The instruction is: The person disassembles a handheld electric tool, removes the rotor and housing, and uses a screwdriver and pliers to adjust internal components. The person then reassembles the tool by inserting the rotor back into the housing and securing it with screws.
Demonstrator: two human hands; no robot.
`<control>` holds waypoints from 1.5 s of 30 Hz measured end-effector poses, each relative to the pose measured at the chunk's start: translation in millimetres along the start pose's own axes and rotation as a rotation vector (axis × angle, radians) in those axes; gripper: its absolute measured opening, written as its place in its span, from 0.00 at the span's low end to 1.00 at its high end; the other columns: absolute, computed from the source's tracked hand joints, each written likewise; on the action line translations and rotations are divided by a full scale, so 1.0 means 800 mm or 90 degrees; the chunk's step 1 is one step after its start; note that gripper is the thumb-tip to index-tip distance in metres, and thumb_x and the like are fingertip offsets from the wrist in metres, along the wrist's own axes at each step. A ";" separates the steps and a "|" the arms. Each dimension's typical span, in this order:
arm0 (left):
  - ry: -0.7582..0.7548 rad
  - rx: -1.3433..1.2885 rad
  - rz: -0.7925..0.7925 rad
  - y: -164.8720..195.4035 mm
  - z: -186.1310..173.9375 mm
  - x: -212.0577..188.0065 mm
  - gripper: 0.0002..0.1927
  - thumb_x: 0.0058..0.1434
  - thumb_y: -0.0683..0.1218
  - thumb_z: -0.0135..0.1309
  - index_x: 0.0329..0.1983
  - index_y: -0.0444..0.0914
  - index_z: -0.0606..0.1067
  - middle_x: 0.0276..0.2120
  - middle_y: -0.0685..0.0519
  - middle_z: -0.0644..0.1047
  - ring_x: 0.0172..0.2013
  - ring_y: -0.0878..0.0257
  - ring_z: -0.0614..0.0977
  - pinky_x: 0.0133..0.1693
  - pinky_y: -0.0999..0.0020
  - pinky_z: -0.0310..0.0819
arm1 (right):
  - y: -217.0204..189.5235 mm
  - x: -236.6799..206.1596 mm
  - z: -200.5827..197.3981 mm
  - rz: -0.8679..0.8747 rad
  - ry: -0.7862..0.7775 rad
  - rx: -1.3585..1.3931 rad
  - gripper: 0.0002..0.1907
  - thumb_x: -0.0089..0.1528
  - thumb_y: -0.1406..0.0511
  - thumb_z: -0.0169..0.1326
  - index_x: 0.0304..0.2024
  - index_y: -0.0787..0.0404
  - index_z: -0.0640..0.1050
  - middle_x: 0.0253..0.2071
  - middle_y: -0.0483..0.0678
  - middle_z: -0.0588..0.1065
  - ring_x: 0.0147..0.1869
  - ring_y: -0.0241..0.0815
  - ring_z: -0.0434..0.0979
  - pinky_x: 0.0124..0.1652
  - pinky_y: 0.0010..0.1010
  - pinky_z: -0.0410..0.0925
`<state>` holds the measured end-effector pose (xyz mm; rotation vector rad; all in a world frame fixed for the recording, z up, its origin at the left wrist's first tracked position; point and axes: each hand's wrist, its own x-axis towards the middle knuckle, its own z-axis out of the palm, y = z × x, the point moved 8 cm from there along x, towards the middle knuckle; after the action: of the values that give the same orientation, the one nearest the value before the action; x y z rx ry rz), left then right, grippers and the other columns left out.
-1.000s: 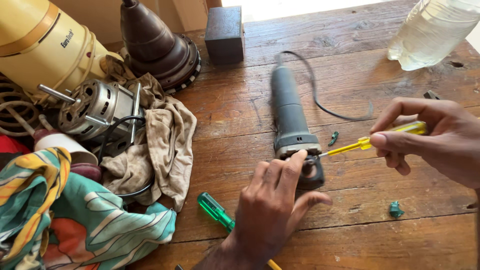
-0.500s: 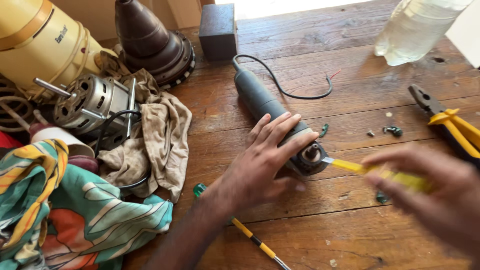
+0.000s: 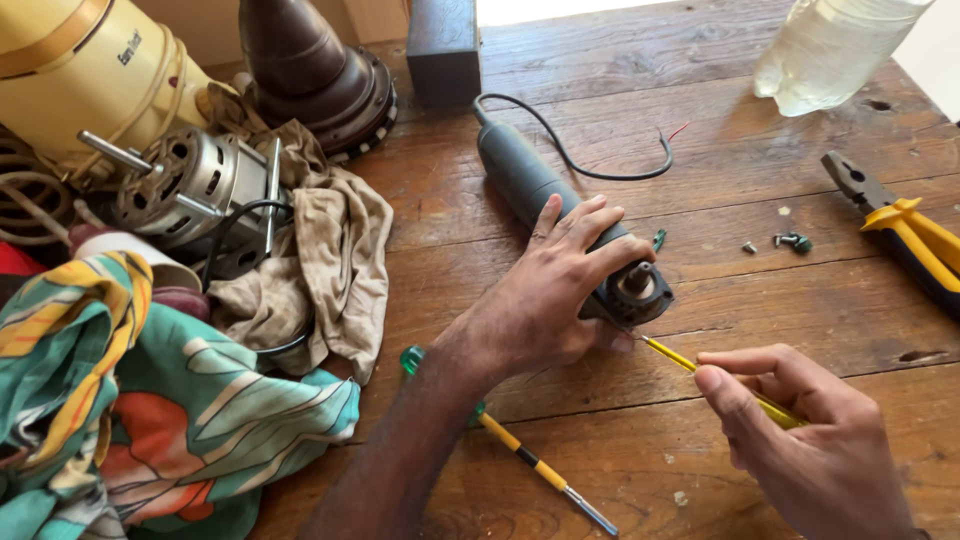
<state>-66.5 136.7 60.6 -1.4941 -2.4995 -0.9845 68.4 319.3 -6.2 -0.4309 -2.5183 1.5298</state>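
A grey angle grinder body (image 3: 520,175) lies diagonally on the wooden table (image 3: 700,200), its bare gear head (image 3: 640,288) pointing toward me. My left hand (image 3: 550,290) is wrapped over the grinder near the head and holds it down. My right hand (image 3: 810,440) grips a thin yellow screwdriver (image 3: 690,362), whose tip touches the lower edge of the grinder head. The grinder's black cord (image 3: 590,160) curls away behind it with bare wire ends.
A second screwdriver (image 3: 530,460) with a green handle lies under my left forearm. Yellow-handled pliers (image 3: 900,225) and loose screws (image 3: 790,241) lie at the right, a plastic bottle (image 3: 830,50) at the back. An electric motor (image 3: 190,185), rags (image 3: 320,250), colourful cloth (image 3: 150,400) crowd the left.
My left hand went from resting by the grinder head to gripping the body. The grinder turned diagonal. My right hand dropped lower and brought the screwdriver tip to the head's underside.
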 end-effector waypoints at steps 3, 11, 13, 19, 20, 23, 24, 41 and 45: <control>0.002 0.011 -0.001 -0.001 0.001 0.001 0.43 0.43 0.48 0.74 0.63 0.45 0.69 0.67 0.41 0.64 0.74 0.44 0.57 0.74 0.38 0.38 | 0.001 0.001 0.005 -0.008 0.013 0.042 0.12 0.66 0.65 0.61 0.48 0.66 0.81 0.21 0.48 0.77 0.23 0.32 0.70 0.20 0.23 0.65; -0.003 0.014 -0.012 -0.004 0.002 0.001 0.43 0.43 0.47 0.74 0.64 0.45 0.69 0.69 0.40 0.63 0.74 0.44 0.56 0.73 0.38 0.36 | 0.005 -0.002 0.016 0.064 0.017 0.142 0.13 0.67 0.65 0.59 0.51 0.67 0.79 0.23 0.48 0.76 0.22 0.32 0.71 0.18 0.25 0.65; 0.002 0.007 -0.011 -0.004 0.002 0.001 0.43 0.42 0.48 0.75 0.63 0.46 0.69 0.69 0.40 0.62 0.74 0.43 0.55 0.73 0.37 0.36 | 0.004 -0.003 0.018 0.071 0.023 0.133 0.14 0.67 0.65 0.58 0.51 0.67 0.79 0.21 0.48 0.76 0.21 0.33 0.71 0.18 0.25 0.64; 0.003 0.001 -0.015 -0.006 0.002 0.001 0.43 0.42 0.49 0.75 0.63 0.46 0.70 0.68 0.41 0.63 0.74 0.44 0.56 0.74 0.38 0.36 | -0.016 -0.009 0.035 -0.046 0.045 0.139 0.15 0.68 0.63 0.56 0.53 0.68 0.79 0.19 0.47 0.75 0.19 0.32 0.70 0.16 0.24 0.63; 0.006 -0.003 -0.014 -0.005 0.001 0.001 0.43 0.41 0.50 0.75 0.63 0.46 0.70 0.68 0.40 0.63 0.74 0.44 0.56 0.73 0.38 0.36 | -0.020 -0.011 0.037 -0.082 0.053 0.162 0.15 0.69 0.63 0.56 0.53 0.68 0.79 0.19 0.46 0.75 0.19 0.31 0.71 0.16 0.23 0.62; 0.013 -0.011 -0.011 -0.004 -0.001 -0.001 0.43 0.41 0.50 0.75 0.62 0.45 0.70 0.68 0.40 0.64 0.74 0.44 0.56 0.73 0.38 0.36 | -0.017 -0.010 0.036 -0.075 0.063 0.101 0.15 0.69 0.62 0.55 0.54 0.66 0.79 0.19 0.46 0.74 0.20 0.31 0.71 0.18 0.23 0.63; 0.015 -0.012 -0.009 -0.003 -0.001 -0.001 0.43 0.41 0.50 0.75 0.62 0.45 0.70 0.68 0.39 0.64 0.74 0.44 0.56 0.73 0.38 0.36 | -0.013 -0.008 0.035 -0.056 0.047 0.091 0.16 0.67 0.62 0.55 0.53 0.65 0.79 0.19 0.45 0.75 0.20 0.31 0.72 0.18 0.23 0.64; 0.020 -0.028 -0.015 -0.007 0.005 0.001 0.43 0.41 0.49 0.75 0.62 0.45 0.70 0.67 0.40 0.65 0.72 0.44 0.59 0.73 0.37 0.37 | -0.018 0.011 0.039 -0.095 -0.059 -0.226 0.18 0.66 0.55 0.50 0.56 0.50 0.75 0.16 0.50 0.76 0.24 0.43 0.80 0.27 0.39 0.72; 0.011 0.003 -0.015 -0.003 0.001 0.002 0.43 0.42 0.48 0.74 0.63 0.46 0.70 0.68 0.40 0.64 0.74 0.44 0.58 0.74 0.37 0.36 | 0.028 0.008 0.039 0.074 -0.192 -0.062 0.13 0.69 0.60 0.49 0.54 0.55 0.77 0.22 0.48 0.70 0.22 0.39 0.68 0.22 0.33 0.67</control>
<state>-68.8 137.5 59.8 -1.4528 -2.5113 -0.9903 56.7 304.7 -40.6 -0.3917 -2.8525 1.6280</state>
